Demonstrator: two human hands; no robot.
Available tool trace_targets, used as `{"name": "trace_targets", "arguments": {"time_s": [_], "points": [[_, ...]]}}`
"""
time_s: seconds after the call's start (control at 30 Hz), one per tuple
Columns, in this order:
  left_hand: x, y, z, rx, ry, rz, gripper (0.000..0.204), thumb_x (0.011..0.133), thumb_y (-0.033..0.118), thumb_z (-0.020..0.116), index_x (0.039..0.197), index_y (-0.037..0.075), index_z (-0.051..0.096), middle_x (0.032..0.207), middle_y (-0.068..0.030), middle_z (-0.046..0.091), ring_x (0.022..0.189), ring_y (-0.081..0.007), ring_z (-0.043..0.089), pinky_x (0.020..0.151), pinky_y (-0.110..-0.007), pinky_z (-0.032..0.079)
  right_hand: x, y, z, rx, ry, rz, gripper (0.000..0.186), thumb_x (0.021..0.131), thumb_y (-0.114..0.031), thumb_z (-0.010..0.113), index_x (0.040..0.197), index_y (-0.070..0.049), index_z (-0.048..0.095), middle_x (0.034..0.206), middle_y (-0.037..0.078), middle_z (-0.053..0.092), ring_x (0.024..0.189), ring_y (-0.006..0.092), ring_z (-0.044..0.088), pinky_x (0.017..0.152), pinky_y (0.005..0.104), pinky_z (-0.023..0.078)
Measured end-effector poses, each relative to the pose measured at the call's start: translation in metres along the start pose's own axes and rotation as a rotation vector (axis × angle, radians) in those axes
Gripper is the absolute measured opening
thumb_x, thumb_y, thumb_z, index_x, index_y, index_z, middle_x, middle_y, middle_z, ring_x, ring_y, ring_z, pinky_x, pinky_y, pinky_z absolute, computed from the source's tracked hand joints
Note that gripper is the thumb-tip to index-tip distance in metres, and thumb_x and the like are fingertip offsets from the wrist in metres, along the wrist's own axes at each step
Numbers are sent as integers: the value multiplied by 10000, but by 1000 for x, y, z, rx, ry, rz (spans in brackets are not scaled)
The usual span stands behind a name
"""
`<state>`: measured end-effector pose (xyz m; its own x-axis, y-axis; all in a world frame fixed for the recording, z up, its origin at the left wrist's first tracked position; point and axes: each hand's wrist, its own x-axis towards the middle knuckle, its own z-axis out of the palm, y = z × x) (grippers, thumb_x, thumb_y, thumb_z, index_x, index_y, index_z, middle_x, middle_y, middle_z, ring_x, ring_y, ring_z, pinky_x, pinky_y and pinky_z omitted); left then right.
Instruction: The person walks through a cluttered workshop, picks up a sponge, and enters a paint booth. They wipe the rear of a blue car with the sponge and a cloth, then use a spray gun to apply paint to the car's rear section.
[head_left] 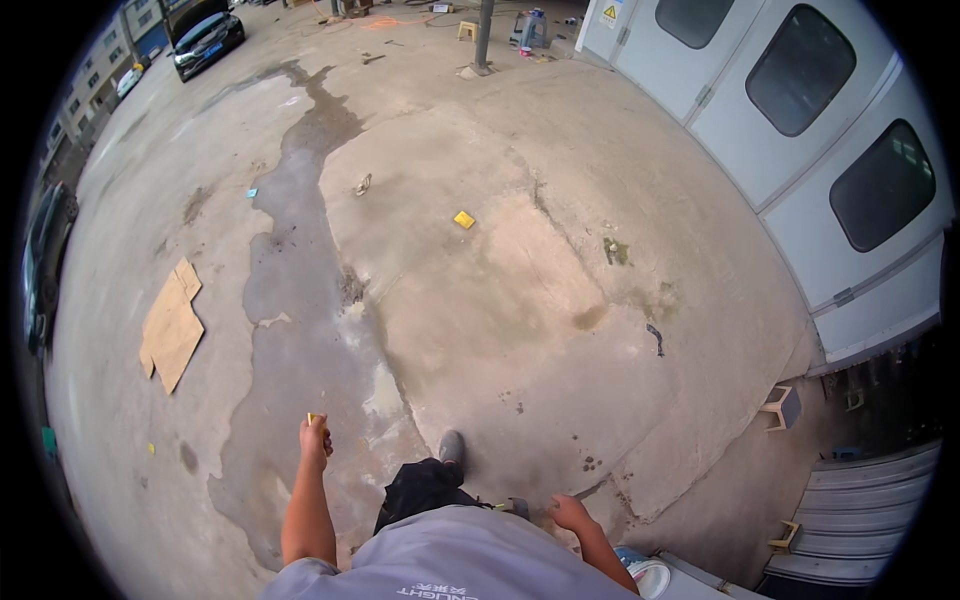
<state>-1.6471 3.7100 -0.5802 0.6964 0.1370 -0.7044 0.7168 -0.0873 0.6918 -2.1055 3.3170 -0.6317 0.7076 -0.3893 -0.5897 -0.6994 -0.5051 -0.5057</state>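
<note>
My left hand (315,438) is closed around a small yellow object (311,417), which pokes out above the fingers; its kind is too small to tell. That arm reaches forward over a dark damp strip (310,350) on the concrete. Low on the right, my right hand (570,512) hangs beside my body with its fingers curled in, and anything inside them is hidden. Between the hands, one grey shoe (452,446) stands on the ground below my dark trousers (425,492). A white-rimmed bucket (652,577) is close to my right forearm.
Flattened cardboard (172,328) lies at left, a yellow packet (464,219) ahead. Grey-white doors (770,110) line the right, with a small stool (782,407) near them. A post (484,38) rises at the back. Cars stand at far left, including a dark car (208,45).
</note>
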Motion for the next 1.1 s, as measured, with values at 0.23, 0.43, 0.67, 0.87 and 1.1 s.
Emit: {"name": "trace_targets", "arguments": {"time_s": [0.23, 0.43, 0.67, 0.87, 1.1], "points": [[95, 142, 52, -19, 281, 228, 495, 956, 485, 550, 647, 119, 422, 509, 12, 421, 366, -112, 383, 331, -290, 290, 92, 51, -60, 250, 143, 347, 147, 759, -199, 687, 833, -72, 678, 684, 113, 594, 652, 245, 595, 650, 394, 519], [168, 210, 75, 65, 333, 289, 437, 977, 415, 541, 680, 113, 435, 523, 24, 380, 398, -112, 376, 347, -302, 292, 218, 35, -95, -894, -649, -67, 374, 737, -421, 765, 964, -127, 719, 997, 125, 698, 963, 315, 667, 780, 456, 535], [211, 205, 70, 7, 434, -310, 220, 980, 322, 507, 1063, 119, 521, 748, -107, 561, 581, -247, 505, 506, -419, 397, 436, -40, -189, -861, -304, -239, 315, 701, -368, 774, 910, -139, 716, 898, 99, 687, 861, 289, 671, 716, 448, 535], [217, 231, 60, -164, 544, -308, 435, 974, 518, 444, 1043, 108, 574, 718, -95, 527, 599, -230, 485, 530, -436, 375, 678, -132, -325, 220, 2, 75, 93, 752, -163, 707, 787, -94, 655, 743, 81, 603, 721, 248, 637, 586, 395, 512], [305, 294, 173, -427, 730, -528, 692, 869, 752, 395, 944, 98, 609, 610, -68, 439, 484, -219, 399, 438, -388, 281, 897, -286, -439, 303, 235, 97, 40, 764, -32, 601, 731, -46, 586, 691, 88, 550, 556, 247, 605, 458, 395, 496]]}}
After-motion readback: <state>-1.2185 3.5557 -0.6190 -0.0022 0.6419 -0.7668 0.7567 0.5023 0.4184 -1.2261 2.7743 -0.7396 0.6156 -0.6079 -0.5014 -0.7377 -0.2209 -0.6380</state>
